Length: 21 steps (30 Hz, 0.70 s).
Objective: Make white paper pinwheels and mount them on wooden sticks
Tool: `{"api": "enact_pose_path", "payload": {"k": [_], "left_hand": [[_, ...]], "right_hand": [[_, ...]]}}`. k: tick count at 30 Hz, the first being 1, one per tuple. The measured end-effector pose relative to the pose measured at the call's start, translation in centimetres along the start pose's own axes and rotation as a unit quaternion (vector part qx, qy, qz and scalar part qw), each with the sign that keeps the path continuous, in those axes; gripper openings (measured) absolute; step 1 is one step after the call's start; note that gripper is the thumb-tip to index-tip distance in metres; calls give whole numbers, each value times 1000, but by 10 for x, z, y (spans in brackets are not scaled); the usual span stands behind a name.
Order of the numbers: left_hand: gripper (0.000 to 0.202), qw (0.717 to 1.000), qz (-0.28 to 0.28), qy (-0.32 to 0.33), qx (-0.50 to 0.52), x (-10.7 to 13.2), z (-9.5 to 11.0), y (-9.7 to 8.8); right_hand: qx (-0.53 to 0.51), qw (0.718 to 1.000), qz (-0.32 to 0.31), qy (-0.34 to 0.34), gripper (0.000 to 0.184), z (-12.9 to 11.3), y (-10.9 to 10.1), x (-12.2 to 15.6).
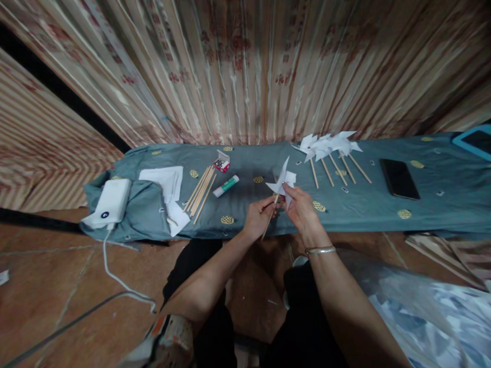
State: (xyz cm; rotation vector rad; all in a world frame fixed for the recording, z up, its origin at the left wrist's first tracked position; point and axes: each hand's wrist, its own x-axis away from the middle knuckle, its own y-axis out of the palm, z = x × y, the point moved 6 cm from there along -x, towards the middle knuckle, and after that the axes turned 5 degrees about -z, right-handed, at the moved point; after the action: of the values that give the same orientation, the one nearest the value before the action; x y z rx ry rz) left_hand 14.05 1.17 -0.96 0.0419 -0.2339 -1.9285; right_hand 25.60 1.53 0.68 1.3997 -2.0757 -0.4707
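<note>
My right hand pinches a white paper pinwheel just above the front edge of the blue-grey cloth. My left hand is closed on a thin wooden stick that slants down from behind the pinwheel. The two hands nearly touch. A silver bangle sits on my right wrist.
Several finished pinwheels on sticks lie at the back right. Loose wooden sticks, a glue stick, a small box of pins, white paper sheets, a white power bank and a black phone lie on the cloth.
</note>
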Motion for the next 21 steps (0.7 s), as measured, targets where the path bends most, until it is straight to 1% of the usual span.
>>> {"api": "enact_pose_path", "payload": {"k": [5, 9, 13, 17, 21], "left_hand": [[30, 1000, -18, -6, -4, 3, -5, 7], [30, 1000, -17, -20, 10, 6, -13, 8], [30, 999, -23, -17, 20, 6, -18, 6], [32, 999, -21, -27, 27, 6, -23, 4], [33, 998, -29, -32, 39, 6, -23, 4]], "right_hand": [[52, 999, -6, -3, 18, -3, -11, 5], [63, 998, 3, 1, 18, -5, -16, 10], [71, 997, 14, 8, 21, -3, -16, 11], [69, 997, 17, 8, 21, 2, -15, 10], [65, 998, 10, 2, 22, 4, -14, 7]]}}
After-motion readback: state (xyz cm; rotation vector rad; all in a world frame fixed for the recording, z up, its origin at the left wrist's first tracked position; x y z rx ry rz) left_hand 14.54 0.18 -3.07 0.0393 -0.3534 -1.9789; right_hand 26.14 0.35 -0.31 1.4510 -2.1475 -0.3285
